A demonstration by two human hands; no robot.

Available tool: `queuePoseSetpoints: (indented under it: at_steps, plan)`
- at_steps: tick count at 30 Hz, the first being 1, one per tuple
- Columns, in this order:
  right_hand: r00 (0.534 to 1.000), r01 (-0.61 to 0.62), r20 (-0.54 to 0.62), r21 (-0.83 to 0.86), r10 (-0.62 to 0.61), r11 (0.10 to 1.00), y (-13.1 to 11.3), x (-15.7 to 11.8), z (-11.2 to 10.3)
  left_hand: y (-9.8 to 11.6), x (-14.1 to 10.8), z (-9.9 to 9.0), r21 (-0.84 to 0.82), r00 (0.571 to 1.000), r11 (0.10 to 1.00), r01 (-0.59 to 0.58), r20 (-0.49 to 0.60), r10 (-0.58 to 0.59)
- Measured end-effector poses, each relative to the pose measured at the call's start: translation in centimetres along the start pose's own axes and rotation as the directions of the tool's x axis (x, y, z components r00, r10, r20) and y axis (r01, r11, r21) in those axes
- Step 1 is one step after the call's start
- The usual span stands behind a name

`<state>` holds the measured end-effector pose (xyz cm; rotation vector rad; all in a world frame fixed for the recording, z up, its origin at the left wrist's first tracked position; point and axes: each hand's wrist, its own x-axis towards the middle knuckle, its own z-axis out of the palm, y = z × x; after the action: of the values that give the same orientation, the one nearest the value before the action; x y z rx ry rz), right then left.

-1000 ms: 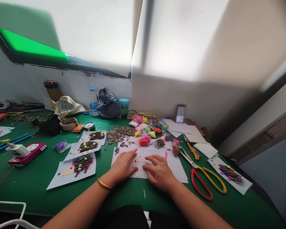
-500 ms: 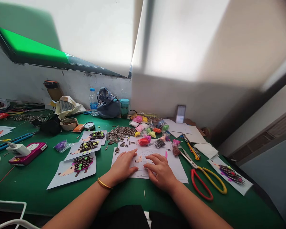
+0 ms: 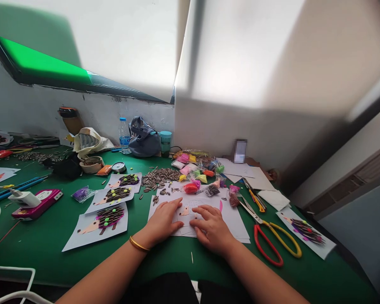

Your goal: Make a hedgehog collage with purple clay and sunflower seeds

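Observation:
Flat on the left part of a white sheet [image 3: 237,223] rests my left hand [image 3: 165,218], thumb apart from the fingers and nothing in it. My right hand [image 3: 213,226] lies over the same sheet, fingers bent and touching the paper beside a hedgehog drawing. The drawing has a peach face [image 3: 184,211] between my hands; my right hand covers part of its body. Whether anything small is under the right fingertips cannot be made out. Sunflower seeds [image 3: 161,177] are heaped beyond my left hand, and bags of coloured clay [image 3: 191,187] lie beyond the drawing.
Scissors [image 3: 266,236] with red and yellow handles lie right of the sheet. Several seed hedgehog cards, one with a purple body [image 3: 110,217], lie at left; another card [image 3: 307,232] is at far right. A toothpick [image 3: 191,257] lies near the front edge.
My right hand has shifted very slightly left over the drawing. The left hand has not visibly moved.

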<state>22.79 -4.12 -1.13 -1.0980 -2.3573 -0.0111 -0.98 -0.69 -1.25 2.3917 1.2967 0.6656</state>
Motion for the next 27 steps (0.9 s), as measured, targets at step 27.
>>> queuePoseSetpoints:
  at_steps: [27]
  plan:
    - [0.999,-0.010,0.042,-0.007,0.010,1.000,0.04,0.08,0.09,0.29,0.02,-0.37,-0.012,1.000,1.000,0.005,0.016,-0.005]
